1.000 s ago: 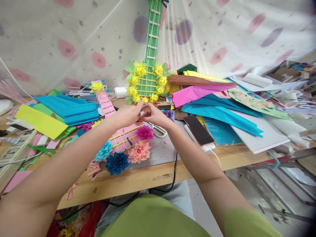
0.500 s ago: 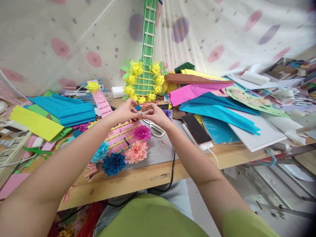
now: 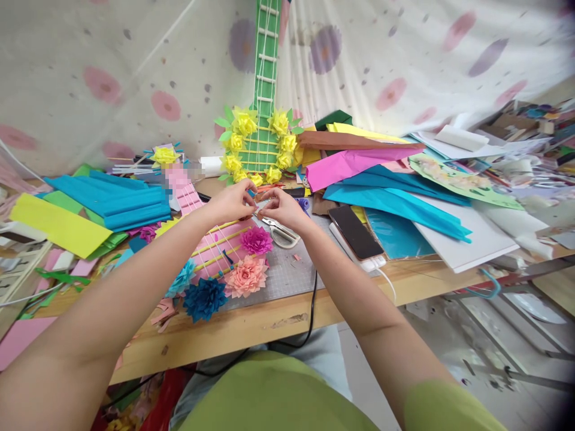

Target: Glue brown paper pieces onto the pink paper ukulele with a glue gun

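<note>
My left hand (image 3: 234, 200) and my right hand (image 3: 287, 209) meet above the far side of the pink paper guitar (image 3: 220, 248). Both are closed in a pinch, fingertips almost touching. Whatever sits between them is tiny; a bit of blue and brown shows there, too small to name. Below the hands, white-handled scissors (image 3: 283, 233) lie on the grey cutting mat (image 3: 287, 275). Paper flowers edge the guitar: magenta (image 3: 256, 240), peach (image 3: 245, 276), dark blue (image 3: 205, 298) and light blue (image 3: 182, 278).
A green paper guitar (image 3: 265, 78) with yellow flowers stands against the curtain. Blue crepe paper (image 3: 112, 197) lies at left. On the right are a phone (image 3: 357, 232) on a white power bank, a magenta sheet (image 3: 354, 164) and more blue paper (image 3: 399, 206). A black cable (image 3: 313, 305) crosses the table edge.
Both hands stay together over the guitar, with the fingers shifted slightly and the left fingertips raised a little. The whole view has moved slightly; nothing on the table has visibly changed.
</note>
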A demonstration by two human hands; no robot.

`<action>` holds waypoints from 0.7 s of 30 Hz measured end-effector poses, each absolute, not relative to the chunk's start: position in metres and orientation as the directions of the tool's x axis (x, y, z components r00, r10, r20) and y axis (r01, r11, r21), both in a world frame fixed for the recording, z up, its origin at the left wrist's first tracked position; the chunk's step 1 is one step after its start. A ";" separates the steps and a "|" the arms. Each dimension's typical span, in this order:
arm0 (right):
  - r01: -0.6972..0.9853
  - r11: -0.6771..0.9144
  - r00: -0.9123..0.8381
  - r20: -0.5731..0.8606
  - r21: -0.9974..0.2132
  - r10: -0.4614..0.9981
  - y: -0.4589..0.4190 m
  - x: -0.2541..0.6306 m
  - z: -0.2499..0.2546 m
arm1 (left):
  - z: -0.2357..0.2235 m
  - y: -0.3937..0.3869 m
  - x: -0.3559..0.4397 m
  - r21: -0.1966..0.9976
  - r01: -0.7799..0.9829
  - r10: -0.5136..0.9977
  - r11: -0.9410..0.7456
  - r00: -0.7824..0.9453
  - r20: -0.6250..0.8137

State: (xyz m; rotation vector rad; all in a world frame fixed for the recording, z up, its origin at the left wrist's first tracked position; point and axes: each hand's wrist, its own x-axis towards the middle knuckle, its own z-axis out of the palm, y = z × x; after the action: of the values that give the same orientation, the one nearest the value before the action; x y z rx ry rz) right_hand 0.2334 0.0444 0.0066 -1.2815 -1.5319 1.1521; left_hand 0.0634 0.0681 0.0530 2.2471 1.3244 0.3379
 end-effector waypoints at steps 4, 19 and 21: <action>0.225 0.037 0.102 0.061 -0.974 0.993 0.048 0.235 -0.012 | 0.040 0.075 0.065 0.316 0.739 0.796 -0.595 0.596 0.105; 0.200 -0.094 0.278 -0.036 -0.975 0.960 0.061 0.202 -0.047 | 0.018 0.077 0.046 0.374 0.774 0.845 -0.511 0.532 0.052; 0.211 -0.117 0.267 -0.058 -0.970 0.962 0.061 0.198 -0.042 | 0.016 0.074 0.044 0.438 0.758 0.861 -0.483 0.502 0.079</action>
State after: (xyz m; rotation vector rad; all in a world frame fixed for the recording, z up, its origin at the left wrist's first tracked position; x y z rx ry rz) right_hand 0.1975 0.0608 -0.0423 -1.5535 -1.1256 0.9577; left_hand 0.0437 0.0738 0.0164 2.4029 1.3510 0.4127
